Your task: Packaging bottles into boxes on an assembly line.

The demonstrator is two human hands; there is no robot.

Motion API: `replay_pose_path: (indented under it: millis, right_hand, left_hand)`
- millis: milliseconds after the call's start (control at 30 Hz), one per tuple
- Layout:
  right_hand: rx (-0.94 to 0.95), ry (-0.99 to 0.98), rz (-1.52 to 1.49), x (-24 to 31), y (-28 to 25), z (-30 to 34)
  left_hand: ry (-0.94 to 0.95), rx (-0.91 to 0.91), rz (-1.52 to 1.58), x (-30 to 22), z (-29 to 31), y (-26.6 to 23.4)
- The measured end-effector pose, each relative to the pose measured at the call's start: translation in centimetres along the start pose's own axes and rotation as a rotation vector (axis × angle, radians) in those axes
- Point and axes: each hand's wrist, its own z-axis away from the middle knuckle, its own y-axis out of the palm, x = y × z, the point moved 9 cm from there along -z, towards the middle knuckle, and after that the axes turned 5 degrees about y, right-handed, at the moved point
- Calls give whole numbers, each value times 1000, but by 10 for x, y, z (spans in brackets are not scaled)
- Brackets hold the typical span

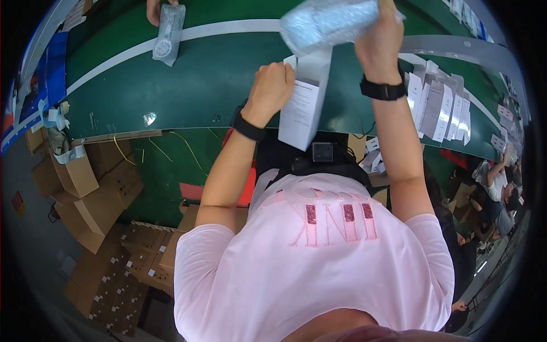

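Note:
My left hand (273, 86) is closed on the upper left edge of a tall white carton (299, 117), which has small print on its side. The carton leans over the table's near edge, with its top end raised away from me and a flap by my fingers. My right hand (380, 48) grips a clear bubble-wrap pouch (327, 24) holding something light blue. That pouch hangs just above the carton's top end and partly hides it. My right fingertips are cut off by the picture's upper edge.
Another person's hand (154, 11) touches a bubble-wrapped item (168, 37) at the far left of the green table (228, 74). White cartons (439, 108) stand in a row on the right. Brown cardboard boxes (85, 182) are stacked on the floor at left. People sit farther right.

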Motion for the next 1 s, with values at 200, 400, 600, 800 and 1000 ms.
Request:
replay_pose_path:
  millis: [200,400,600,800,1000]
  right_hand:
    - [-122,262,717,-2,43,34]
    - [413,254,1390,5,90,60]
    - [1200,243,1840,-47,88,156]
    - [-219,71,1880,8,-120,-10]
    - [-93,223,1984,-39,-210,-51]
  left_hand:
    - [-63,-168,429,-5,35,-34]
    - [87,-56,925,-26,37,2]
    - [132,-239,760,-23,74,-39]
    - [-175,-321,916,50,100,-52]
    - [-138,-264,950,39,77,-64]
